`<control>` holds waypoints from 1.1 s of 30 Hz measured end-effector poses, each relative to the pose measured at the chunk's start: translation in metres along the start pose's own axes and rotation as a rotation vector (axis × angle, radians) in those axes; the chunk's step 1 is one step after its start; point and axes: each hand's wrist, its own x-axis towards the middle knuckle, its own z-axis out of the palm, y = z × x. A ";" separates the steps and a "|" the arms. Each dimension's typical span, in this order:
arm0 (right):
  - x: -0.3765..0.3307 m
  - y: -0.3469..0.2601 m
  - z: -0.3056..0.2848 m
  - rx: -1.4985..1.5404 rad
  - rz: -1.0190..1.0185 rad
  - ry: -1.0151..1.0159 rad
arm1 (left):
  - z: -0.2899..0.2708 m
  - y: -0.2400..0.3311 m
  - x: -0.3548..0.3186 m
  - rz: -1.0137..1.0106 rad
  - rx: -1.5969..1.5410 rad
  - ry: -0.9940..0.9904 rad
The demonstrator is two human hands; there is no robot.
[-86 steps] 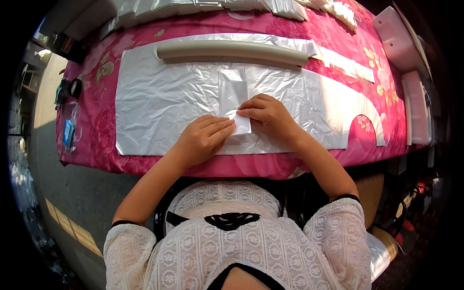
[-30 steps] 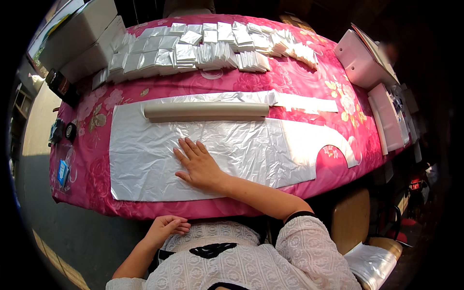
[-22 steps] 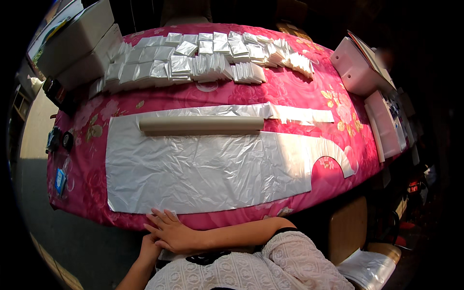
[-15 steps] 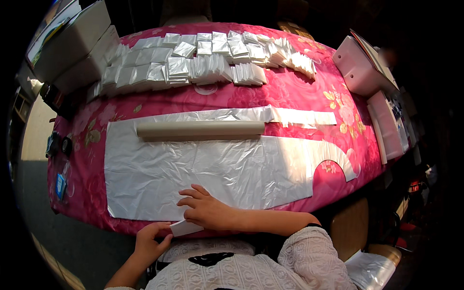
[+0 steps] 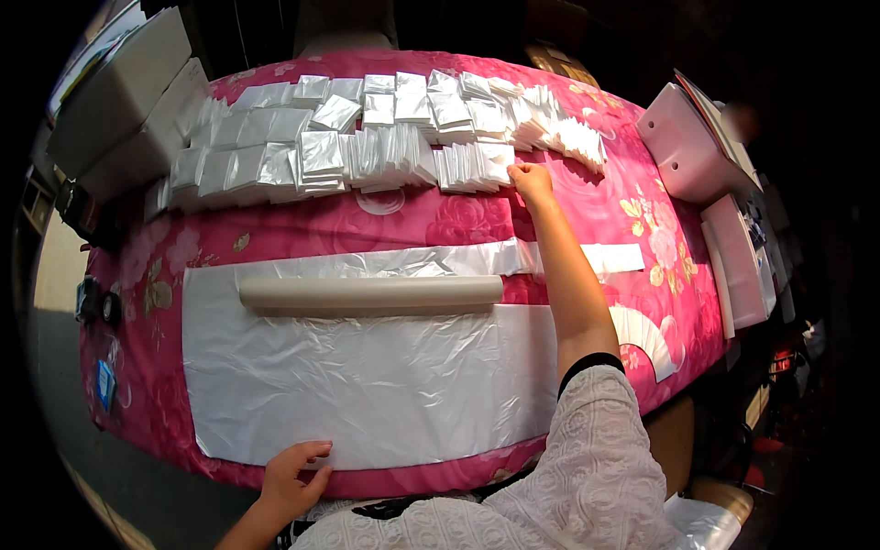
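My right hand [image 5: 532, 181] reaches across the table and pinches a folded white plastic packet [image 5: 500, 165] at the right end of the nearest row. That row of packets [image 5: 390, 156] stands packed on edge beside it. My left hand [image 5: 291, 475] rests by the near table edge, thumb and fingers apart, with nothing in it. Close to its fingertips lies a flat white plastic sheet [image 5: 367, 385]. A pale beige roll [image 5: 371, 292] lies across the sheet's far part. My right forearm hides some of the sheet's right end.
Fanned white strips [image 5: 647, 337] lie at the right on the pink floral tablecloth [image 5: 449, 220]. White boxes [image 5: 683, 142] stand at the right edge, with more boxes [image 5: 119, 115] at the far left. A small blue packet [image 5: 105, 385] and dark round items [image 5: 110, 309] sit at the left edge.
My right hand has moved from the near edge to the far packet row, and the white folded piece has left my left hand. My left hand's fingers are now apart.
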 end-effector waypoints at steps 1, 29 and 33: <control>-0.005 -0.007 0.003 -0.231 0.058 -0.041 | -0.001 0.001 0.000 0.001 0.014 0.005; -0.320 0.058 -0.105 -0.513 -0.678 -0.260 | 0.114 0.029 0.077 0.553 0.382 -0.023; -0.265 0.157 -0.203 -0.612 -0.354 0.145 | 0.133 0.046 0.081 0.618 0.419 -0.100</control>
